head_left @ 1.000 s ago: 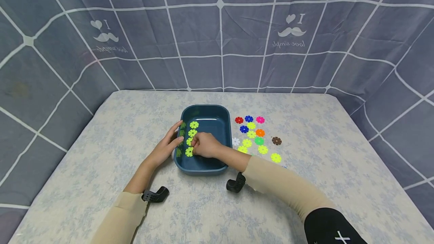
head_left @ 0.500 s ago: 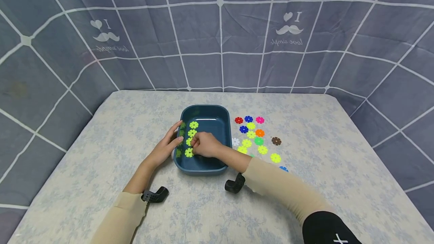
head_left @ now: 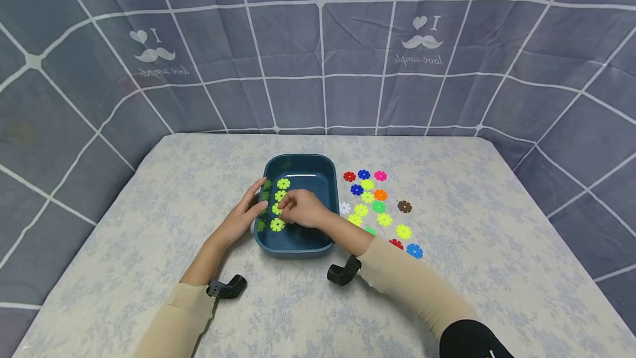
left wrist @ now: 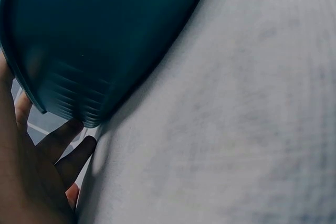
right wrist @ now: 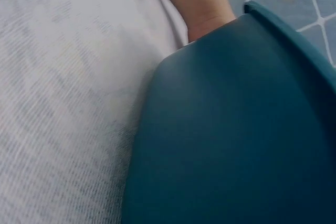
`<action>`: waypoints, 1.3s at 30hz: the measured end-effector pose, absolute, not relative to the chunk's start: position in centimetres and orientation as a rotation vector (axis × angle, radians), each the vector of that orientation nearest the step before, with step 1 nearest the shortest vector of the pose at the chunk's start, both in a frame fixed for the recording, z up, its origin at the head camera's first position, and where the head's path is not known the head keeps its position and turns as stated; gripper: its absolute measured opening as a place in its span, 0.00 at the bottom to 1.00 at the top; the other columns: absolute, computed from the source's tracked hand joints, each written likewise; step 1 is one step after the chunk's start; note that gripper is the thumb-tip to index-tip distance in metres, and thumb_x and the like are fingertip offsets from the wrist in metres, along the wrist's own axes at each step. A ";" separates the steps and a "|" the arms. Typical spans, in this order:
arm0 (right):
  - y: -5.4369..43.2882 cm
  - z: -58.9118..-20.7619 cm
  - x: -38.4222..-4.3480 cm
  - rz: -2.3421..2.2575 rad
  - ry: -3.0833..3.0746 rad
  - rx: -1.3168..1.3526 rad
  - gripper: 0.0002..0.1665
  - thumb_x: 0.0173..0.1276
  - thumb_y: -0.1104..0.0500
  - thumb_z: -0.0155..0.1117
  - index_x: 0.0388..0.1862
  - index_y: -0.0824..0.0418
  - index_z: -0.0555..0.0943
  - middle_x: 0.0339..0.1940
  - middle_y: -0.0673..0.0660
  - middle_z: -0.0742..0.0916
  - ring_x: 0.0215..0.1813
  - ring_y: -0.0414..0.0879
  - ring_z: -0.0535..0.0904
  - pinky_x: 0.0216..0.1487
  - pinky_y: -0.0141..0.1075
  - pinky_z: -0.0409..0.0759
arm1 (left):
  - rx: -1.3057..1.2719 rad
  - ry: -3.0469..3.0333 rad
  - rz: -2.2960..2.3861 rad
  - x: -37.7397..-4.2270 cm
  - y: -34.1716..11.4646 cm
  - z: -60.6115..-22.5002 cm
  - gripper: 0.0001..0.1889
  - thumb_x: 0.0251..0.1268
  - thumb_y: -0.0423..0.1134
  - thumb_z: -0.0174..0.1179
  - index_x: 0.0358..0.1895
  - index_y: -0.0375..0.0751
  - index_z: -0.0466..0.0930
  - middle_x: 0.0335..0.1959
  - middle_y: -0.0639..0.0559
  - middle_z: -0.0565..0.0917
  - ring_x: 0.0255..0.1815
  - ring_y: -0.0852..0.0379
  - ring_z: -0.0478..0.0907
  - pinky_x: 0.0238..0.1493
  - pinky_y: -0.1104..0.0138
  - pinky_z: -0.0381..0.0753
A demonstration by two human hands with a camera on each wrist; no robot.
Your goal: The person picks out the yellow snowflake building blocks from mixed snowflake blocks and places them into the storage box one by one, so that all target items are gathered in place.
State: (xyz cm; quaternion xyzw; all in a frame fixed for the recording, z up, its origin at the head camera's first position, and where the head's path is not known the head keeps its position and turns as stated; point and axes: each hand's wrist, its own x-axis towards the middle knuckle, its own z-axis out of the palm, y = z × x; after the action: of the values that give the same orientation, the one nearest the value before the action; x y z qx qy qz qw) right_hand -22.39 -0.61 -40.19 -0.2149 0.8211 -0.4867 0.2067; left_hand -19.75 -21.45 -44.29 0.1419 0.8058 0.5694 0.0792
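A dark teal plastic tray (head_left: 325, 192) stands on the table, and its outer wall fills much of both wrist views. My left hand (head_left: 240, 219) holds its left side, thumb over the rim and fingers along the outside wall. Inside, a column of several yellow-green notched plastic discs (head_left: 277, 225) lies along the left wall, which reflects them. My right hand (head_left: 303, 209) is over the tray with loosely bent fingers beside the column, partly covering the middle discs. No disc shows between its fingertips. The tray hides those fingers in the right wrist view.
Right of the tray lie loose notched discs: several yellow-green (head_left: 385, 219), plus red (head_left: 349, 177), blue (head_left: 364, 174), pink (head_left: 380, 176), orange (head_left: 380, 195), green (head_left: 379, 207), white (head_left: 345, 208) and brown (head_left: 404, 206). A light blue disc (head_left: 414, 251) lies by the right forearm. A grey curtain (head_left: 348, 59) surrounds the table.
My right hand has lifted slightly away from the nearest disc in the column, which now shows whole. The right forearm has shifted, uncovering a red and a light blue disc. My left hand keeps its place.
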 end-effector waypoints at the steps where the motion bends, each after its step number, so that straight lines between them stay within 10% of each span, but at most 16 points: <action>1: -0.5 -40.1 -22.4 -1.381 2.274 -0.594 0.10 0.64 0.68 0.66 0.43 0.72 0.81 0.29 0.55 0.83 0.28 0.42 0.80 0.34 0.33 0.81 | 0.420 2.413 1.703 -19.7 -21.5 -44.3 0.32 0.79 0.46 0.44 0.80 0.57 0.43 0.78 0.39 0.46 0.77 0.36 0.44 0.68 0.37 0.52; 22: 1.9 -38.4 -21.0 -1.637 2.123 -0.652 0.12 0.69 0.64 0.63 0.46 0.73 0.79 0.36 0.63 0.85 0.39 0.60 0.84 0.44 0.47 0.84 | 0.403 2.414 1.704 -19.5 -21.5 -44.1 0.32 0.79 0.45 0.45 0.79 0.59 0.44 0.77 0.35 0.49 0.76 0.35 0.46 0.68 0.38 0.53; 39: 6.1 -36.9 -19.4 -1.696 2.128 -0.619 0.11 0.68 0.65 0.63 0.45 0.73 0.78 0.34 0.59 0.84 0.39 0.58 0.84 0.43 0.40 0.84 | 0.402 2.416 1.715 -19.4 -21.4 -43.9 0.32 0.78 0.45 0.46 0.79 0.58 0.44 0.77 0.35 0.50 0.76 0.36 0.48 0.68 0.38 0.53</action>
State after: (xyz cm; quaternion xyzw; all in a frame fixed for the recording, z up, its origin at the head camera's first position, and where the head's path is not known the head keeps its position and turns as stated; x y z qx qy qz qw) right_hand -19.36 6.14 -36.85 -0.2183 0.7508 -0.5984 0.1747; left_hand -19.43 -21.37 -43.89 0.1341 0.8058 0.5719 0.0758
